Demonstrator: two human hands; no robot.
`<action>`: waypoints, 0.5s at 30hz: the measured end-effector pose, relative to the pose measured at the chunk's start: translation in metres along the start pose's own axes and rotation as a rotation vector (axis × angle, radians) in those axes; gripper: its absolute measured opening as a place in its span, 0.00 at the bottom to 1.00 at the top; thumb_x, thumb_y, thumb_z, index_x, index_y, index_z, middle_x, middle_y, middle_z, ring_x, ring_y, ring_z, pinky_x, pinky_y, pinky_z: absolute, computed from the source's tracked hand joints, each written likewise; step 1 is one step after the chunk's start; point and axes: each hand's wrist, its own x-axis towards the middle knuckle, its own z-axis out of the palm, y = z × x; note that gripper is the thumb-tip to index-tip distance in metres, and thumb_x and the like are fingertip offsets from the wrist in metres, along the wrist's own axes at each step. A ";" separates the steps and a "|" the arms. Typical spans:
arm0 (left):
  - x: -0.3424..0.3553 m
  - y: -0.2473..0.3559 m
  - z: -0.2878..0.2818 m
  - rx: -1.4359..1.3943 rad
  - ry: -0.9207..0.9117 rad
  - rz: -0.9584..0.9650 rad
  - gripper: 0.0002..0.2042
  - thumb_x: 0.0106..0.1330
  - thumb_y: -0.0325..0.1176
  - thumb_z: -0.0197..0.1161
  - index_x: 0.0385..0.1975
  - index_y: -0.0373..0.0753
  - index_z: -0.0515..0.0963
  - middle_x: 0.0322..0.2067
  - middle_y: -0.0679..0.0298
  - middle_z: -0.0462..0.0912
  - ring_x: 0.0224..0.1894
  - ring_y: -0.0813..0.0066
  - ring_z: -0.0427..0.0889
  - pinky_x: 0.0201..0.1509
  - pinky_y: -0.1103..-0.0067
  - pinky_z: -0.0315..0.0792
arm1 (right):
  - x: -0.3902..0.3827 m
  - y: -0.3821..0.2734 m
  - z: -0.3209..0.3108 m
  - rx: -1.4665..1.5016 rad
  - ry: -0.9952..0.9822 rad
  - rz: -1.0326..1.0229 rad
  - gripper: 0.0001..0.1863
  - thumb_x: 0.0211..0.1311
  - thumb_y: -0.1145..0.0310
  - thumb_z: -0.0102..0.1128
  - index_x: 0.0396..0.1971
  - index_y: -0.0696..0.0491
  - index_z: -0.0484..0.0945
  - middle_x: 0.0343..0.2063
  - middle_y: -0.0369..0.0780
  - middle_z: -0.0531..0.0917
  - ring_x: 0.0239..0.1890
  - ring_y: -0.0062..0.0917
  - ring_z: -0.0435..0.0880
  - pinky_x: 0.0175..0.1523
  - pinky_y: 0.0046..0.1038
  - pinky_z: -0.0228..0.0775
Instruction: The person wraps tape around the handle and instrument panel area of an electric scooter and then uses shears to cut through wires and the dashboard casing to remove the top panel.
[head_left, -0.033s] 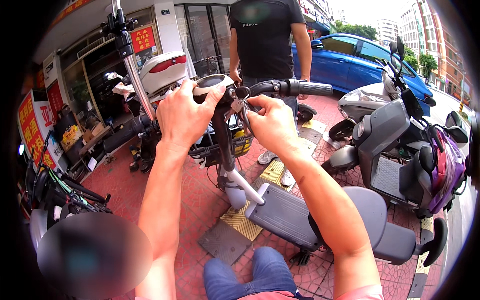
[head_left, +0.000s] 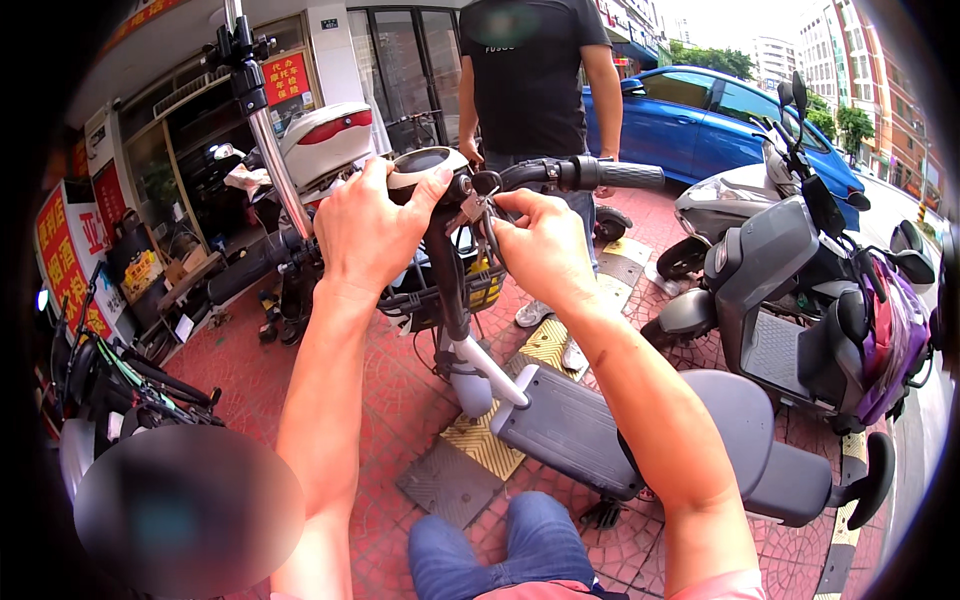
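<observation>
My left hand (head_left: 372,228) grips the rounded black and white display housing (head_left: 430,160) at the middle of an electric bike's handlebar. Its thumb lies along the near side, and its fingertips are partly hidden. At the right of the housing, a black-headed key (head_left: 486,182) and a small metal piece (head_left: 472,208) hang beside the steering column (head_left: 448,270). My right hand (head_left: 548,240) is closed in a pinch beside them, close to a dark cable (head_left: 491,238). What sits between its fingertips is too small to make out. The right handlebar grip (head_left: 632,177) is untouched.
The bike's grey footboard (head_left: 565,425) and seat (head_left: 725,420) extend to the right under my right arm. Another person (head_left: 530,80) stands beyond the handlebar. Grey scooters (head_left: 770,290) and a blue car (head_left: 690,120) are at the right. A metal pole (head_left: 272,150) rises at left.
</observation>
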 end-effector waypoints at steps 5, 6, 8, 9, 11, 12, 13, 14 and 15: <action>-0.002 0.004 -0.002 -0.008 -0.023 -0.034 0.38 0.71 0.72 0.66 0.50 0.35 0.90 0.37 0.46 0.93 0.44 0.43 0.94 0.51 0.56 0.83 | -0.006 -0.010 0.003 0.092 0.033 0.068 0.20 0.67 0.61 0.76 0.56 0.54 0.93 0.23 0.35 0.87 0.28 0.17 0.84 0.36 0.27 0.76; -0.002 0.003 -0.002 -0.009 -0.017 -0.027 0.38 0.71 0.72 0.66 0.50 0.34 0.90 0.37 0.45 0.93 0.44 0.43 0.94 0.51 0.56 0.83 | -0.008 -0.012 0.005 0.099 0.045 0.068 0.20 0.67 0.61 0.76 0.55 0.54 0.94 0.23 0.34 0.86 0.27 0.16 0.84 0.35 0.26 0.75; -0.001 0.002 0.001 -0.017 -0.003 -0.015 0.39 0.71 0.73 0.65 0.50 0.34 0.89 0.38 0.45 0.93 0.45 0.42 0.94 0.52 0.55 0.83 | -0.010 -0.005 0.017 0.213 0.068 0.108 0.19 0.68 0.63 0.76 0.55 0.55 0.94 0.23 0.34 0.87 0.26 0.14 0.82 0.34 0.26 0.74; -0.001 0.003 0.002 -0.019 -0.004 -0.017 0.39 0.71 0.73 0.65 0.50 0.34 0.89 0.38 0.44 0.93 0.45 0.42 0.94 0.52 0.55 0.83 | -0.010 -0.002 0.020 0.270 0.079 0.127 0.19 0.68 0.64 0.75 0.55 0.55 0.94 0.23 0.33 0.87 0.26 0.14 0.81 0.33 0.25 0.73; -0.002 0.002 0.003 -0.010 -0.008 -0.020 0.39 0.71 0.73 0.65 0.50 0.34 0.89 0.38 0.44 0.93 0.46 0.42 0.94 0.52 0.55 0.84 | -0.013 -0.006 0.022 0.273 0.065 0.150 0.21 0.67 0.63 0.75 0.56 0.56 0.93 0.29 0.43 0.91 0.32 0.23 0.90 0.43 0.30 0.80; -0.001 0.002 0.003 -0.008 -0.009 -0.017 0.39 0.71 0.73 0.65 0.50 0.34 0.89 0.39 0.43 0.93 0.46 0.41 0.93 0.53 0.55 0.84 | -0.014 -0.007 0.023 0.275 0.058 0.161 0.22 0.67 0.62 0.75 0.57 0.56 0.92 0.31 0.47 0.94 0.35 0.28 0.94 0.47 0.32 0.84; -0.002 0.001 0.002 -0.005 -0.009 -0.015 0.40 0.71 0.74 0.65 0.50 0.34 0.89 0.39 0.43 0.93 0.46 0.41 0.93 0.53 0.55 0.84 | -0.011 -0.004 0.022 0.279 0.054 0.117 0.21 0.67 0.63 0.75 0.56 0.57 0.92 0.32 0.47 0.94 0.35 0.28 0.94 0.47 0.32 0.84; -0.002 0.000 0.001 0.000 -0.010 -0.014 0.40 0.70 0.74 0.64 0.50 0.33 0.89 0.39 0.43 0.93 0.46 0.41 0.93 0.53 0.55 0.84 | -0.010 -0.002 0.021 0.260 0.058 0.134 0.20 0.67 0.65 0.75 0.56 0.58 0.92 0.31 0.46 0.93 0.33 0.27 0.93 0.46 0.32 0.84; -0.002 -0.001 0.000 0.002 -0.006 -0.011 0.40 0.70 0.74 0.64 0.50 0.33 0.89 0.39 0.43 0.93 0.46 0.40 0.93 0.53 0.55 0.84 | -0.009 -0.002 0.021 0.291 0.059 0.116 0.20 0.67 0.65 0.75 0.55 0.58 0.92 0.30 0.45 0.93 0.32 0.26 0.92 0.45 0.31 0.84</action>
